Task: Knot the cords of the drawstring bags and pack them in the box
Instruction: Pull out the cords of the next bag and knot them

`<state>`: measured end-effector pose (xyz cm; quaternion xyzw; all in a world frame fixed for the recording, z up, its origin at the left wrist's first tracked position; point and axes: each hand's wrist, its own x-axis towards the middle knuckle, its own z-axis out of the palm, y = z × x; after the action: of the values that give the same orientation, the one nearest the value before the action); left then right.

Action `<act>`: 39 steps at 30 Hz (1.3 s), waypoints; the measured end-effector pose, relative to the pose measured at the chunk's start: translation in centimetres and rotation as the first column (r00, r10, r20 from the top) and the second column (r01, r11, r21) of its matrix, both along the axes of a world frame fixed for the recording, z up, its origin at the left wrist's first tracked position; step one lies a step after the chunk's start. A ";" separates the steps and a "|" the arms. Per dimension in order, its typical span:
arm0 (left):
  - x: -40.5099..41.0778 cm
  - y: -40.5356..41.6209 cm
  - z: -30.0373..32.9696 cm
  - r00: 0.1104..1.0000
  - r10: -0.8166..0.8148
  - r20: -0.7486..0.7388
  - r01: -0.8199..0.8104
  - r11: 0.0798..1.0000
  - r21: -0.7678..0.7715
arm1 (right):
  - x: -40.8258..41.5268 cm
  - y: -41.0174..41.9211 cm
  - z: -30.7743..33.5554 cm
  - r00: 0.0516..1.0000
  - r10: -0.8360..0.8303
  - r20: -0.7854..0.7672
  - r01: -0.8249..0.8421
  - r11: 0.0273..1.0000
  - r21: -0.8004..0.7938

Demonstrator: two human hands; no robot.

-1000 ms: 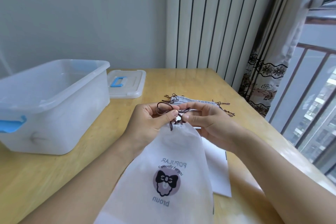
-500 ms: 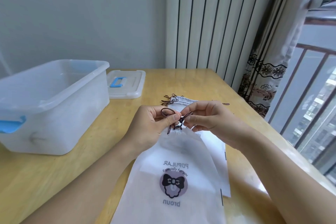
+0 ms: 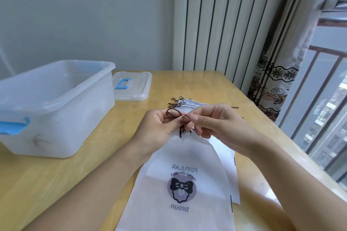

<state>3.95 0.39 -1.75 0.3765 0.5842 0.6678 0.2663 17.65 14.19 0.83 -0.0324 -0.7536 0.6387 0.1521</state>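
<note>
The white drawstring bag bears printed lettering that shows mirrored: "POPULAR" on top, "Especially for you" arched beneath it over a round purple emblem of a black bow, and "broun" at the bottom; no other lettering can be read.

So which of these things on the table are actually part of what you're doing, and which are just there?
Part of the job:
- printed white bag, its brown cord pinched by the left hand and right hand
- more bags behind the hands
- clear box, open
- box lid, lying flat beside the box

Just there:
- curtain
- window railing
</note>
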 end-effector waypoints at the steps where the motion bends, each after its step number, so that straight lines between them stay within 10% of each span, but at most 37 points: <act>1: -0.1 -0.1 0.0 1.000 -0.005 0.030 0.006 1.000 -0.002 | -0.1 -0.1 -0.1 1.000 0.006 -0.004 -0.006 1.000 -0.001; 11: 0.2 -0.2 -0.1 0.996 0.024 0.085 -0.025 1.000 0.011 | -1.1 -1.2 -1.4 0.974 -0.227 -0.010 0.227 0.974 -0.012; 26: 0.2 -0.6 0.9 0.960 0.089 -0.267 -0.078 0.996 0.054 | -0.7 -1.1 -0.9 0.953 -0.303 0.021 0.299 0.948 0.106; 32: 0.4 -0.5 0.8 0.946 0.093 -0.309 -0.080 0.995 0.055 | -1.0 -1.9 -1.2 0.896 -0.404 -0.183 0.441 0.770 0.460; 39: 0.5 -0.5 0.9 0.973 0.063 -0.222 -0.051 0.997 0.061 | -1.1 -1.5 -1.1 0.960 -0.270 -0.082 0.279 0.867 0.412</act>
<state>4.43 -0.13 -0.83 0.4394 0.6025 0.6444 0.1692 16.54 12.66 -0.30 -0.0987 -0.8591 0.4339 0.2527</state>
